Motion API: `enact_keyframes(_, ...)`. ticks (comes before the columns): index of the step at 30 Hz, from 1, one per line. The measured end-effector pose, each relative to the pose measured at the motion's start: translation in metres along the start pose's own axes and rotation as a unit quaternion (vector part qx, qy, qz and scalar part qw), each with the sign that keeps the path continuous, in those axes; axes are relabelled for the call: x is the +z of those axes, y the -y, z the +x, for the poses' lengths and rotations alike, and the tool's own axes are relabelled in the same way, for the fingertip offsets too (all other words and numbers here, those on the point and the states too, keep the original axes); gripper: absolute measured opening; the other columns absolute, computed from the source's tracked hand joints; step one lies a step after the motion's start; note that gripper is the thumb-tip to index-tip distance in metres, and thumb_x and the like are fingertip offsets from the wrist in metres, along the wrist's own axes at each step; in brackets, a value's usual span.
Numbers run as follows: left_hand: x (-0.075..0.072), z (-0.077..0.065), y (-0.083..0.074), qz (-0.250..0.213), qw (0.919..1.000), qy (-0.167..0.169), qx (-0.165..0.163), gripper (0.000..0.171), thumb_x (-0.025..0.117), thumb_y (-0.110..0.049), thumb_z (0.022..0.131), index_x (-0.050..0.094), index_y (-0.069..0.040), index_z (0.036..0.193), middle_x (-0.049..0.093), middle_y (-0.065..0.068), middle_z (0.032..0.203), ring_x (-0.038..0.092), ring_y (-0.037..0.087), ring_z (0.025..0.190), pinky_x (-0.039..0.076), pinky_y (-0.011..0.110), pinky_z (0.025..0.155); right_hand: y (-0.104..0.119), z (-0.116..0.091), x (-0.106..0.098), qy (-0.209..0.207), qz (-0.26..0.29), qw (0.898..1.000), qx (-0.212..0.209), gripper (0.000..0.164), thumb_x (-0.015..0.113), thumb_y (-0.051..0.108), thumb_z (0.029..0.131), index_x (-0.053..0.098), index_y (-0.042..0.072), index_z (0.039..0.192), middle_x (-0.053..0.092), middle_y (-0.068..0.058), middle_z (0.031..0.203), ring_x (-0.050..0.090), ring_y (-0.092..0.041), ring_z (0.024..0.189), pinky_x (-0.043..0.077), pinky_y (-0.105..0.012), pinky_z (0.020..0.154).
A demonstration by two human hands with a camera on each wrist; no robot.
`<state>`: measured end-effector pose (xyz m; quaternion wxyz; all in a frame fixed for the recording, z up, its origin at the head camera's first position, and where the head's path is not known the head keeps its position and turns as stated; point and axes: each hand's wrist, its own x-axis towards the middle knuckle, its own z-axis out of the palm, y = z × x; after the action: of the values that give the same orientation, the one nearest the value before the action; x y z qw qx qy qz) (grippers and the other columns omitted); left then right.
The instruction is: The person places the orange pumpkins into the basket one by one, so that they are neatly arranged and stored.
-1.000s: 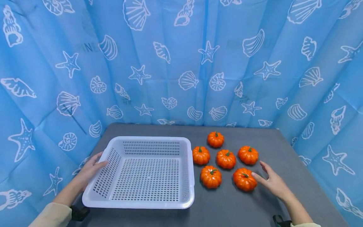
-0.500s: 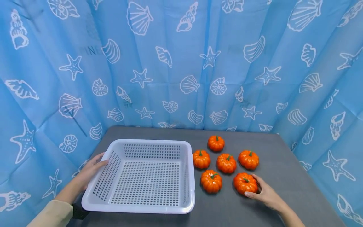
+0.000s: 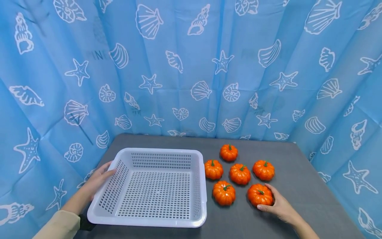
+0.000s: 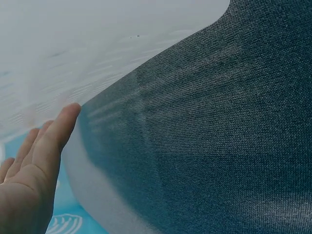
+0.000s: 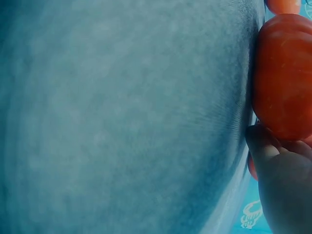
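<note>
In the head view my right hand (image 3: 280, 205) holds the front-right orange pumpkin (image 3: 259, 195) on the table. Its thumb lies along the near side and its fingers reach behind the far side. The right wrist view shows the thumb close against the pumpkin (image 5: 285, 78); the other fingers are partly hidden. At the left side of the white plastic basket (image 3: 143, 221), my left hand (image 3: 96, 179) rests against the rim. Its fingers look straight in the left wrist view, where the hand (image 4: 36, 161) lies beside the pale basket wall (image 4: 97, 58).
Several more pumpkins sit around the held one: one at the back (image 3: 228, 153), one in the middle (image 3: 240, 174), one at the back right (image 3: 264, 170), one by the basket (image 3: 213, 169) and one in front (image 3: 223, 193). A blue shell-print curtain (image 3: 185, 76) borders the grey table (image 3: 301, 179).
My right hand has come down and forward from beside the front-right pumpkin to take hold of it. My left hand stays at the basket. The head view has tilted slightly.
</note>
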<state>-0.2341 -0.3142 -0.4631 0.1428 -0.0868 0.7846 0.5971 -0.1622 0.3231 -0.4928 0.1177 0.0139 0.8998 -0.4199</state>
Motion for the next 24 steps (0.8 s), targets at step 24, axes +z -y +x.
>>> enact_keyframes(24,-0.002,0.002,0.001,0.014,0.9995,0.002,0.027,0.073,0.043,-0.047,0.098,0.001,-0.025,0.154,0.039,0.03,0.141,0.065,0.035,0.102,0.057,0.049,0.075,0.087,0.021,-0.044,-0.048,0.006,0.988,-0.146,0.074,0.067,0.022,0.088,0.025,0.001,0.146,0.043,-0.023,0.134,0.051,-0.001,0.098,0.051,-0.02,0.075)
